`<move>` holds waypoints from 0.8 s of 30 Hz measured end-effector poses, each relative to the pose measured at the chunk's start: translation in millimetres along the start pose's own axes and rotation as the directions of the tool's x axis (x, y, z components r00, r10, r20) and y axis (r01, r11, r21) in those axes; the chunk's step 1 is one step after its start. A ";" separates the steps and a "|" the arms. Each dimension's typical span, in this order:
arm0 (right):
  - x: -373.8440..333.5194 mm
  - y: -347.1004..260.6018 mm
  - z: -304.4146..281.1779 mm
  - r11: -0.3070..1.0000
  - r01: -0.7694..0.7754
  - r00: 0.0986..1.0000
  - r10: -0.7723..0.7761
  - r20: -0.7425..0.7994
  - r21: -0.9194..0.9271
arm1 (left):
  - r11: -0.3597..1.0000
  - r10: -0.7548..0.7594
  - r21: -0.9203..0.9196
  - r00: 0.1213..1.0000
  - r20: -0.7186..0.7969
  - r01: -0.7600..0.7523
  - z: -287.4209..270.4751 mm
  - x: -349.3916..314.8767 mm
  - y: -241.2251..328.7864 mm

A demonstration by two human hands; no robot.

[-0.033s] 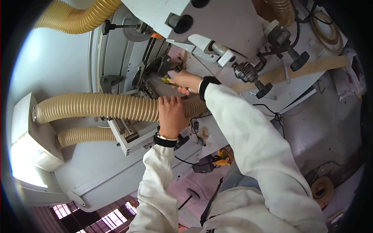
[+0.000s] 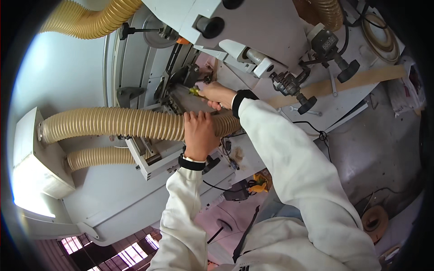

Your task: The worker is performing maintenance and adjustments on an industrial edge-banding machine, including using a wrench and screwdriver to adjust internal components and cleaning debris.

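My right hand (image 2: 218,95) is closed around a screwdriver (image 2: 194,91) with a yellow-green handle. Its pale shank points left into the machine's dark metal parts (image 2: 181,77), and its tip is hard to make out. Just below and to the left, my left hand (image 2: 200,135) lies over a tan ribbed hose (image 2: 117,123), its fingers curled across the top. From a metal box on the left, this hose runs under my left hand and on behind my right forearm.
A white machine housing (image 2: 266,31) with black knobs (image 2: 307,105) overhangs at the upper right. Wrenches (image 2: 333,83) and a long tan strip (image 2: 361,77) lie on the right-hand table. A second ribbed hose (image 2: 101,156) runs lower left. A black cable (image 2: 322,135) hangs by the table edge.
The screwdriver's handle has shifted very slightly in my right hand's grip. My left hand stays in place on the hose.
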State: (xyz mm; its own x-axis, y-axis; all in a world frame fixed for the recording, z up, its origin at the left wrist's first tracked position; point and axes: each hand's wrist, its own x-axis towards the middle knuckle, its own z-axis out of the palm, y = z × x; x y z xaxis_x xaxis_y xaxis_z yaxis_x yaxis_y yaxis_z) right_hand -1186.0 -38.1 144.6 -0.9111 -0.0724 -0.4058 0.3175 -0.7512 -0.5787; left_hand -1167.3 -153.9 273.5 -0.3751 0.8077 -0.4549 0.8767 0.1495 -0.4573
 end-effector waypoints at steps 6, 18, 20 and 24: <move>18.8 5.0 24.1 0.966 0.041 0.962 -0.107 -0.252 -0.256 | 1.000 -0.004 0.010 1.000 -0.030 0.004 4.9 0.4 5.4; 5.5 5.9 38.5 0.898 0.004 0.876 -0.215 -0.432 -0.440 | 0.999 -0.032 0.029 0.999 0.027 0.032 6.0 -5.0 0.4; 13.2 0.9 44.2 0.874 -0.021 0.886 -0.209 -0.414 -0.485 | 1.000 -0.022 0.005 1.000 0.013 0.022 2.9 -1.3 1.2; 16.8 4.1 45.6 0.802 0.020 0.944 -0.212 -0.253 -0.597 | 1.000 -0.014 0.013 1.000 -0.007 0.015 7.6 -7.6 -0.5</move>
State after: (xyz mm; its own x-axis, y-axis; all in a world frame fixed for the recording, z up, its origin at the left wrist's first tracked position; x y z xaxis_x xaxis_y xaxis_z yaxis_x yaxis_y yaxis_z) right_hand -1212.0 -72.3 167.7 -0.8608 0.2565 -0.4396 0.3934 -0.2127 -0.8944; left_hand -1167.1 -164.4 271.4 -0.3856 0.8094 -0.4429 0.8671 0.1539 -0.4737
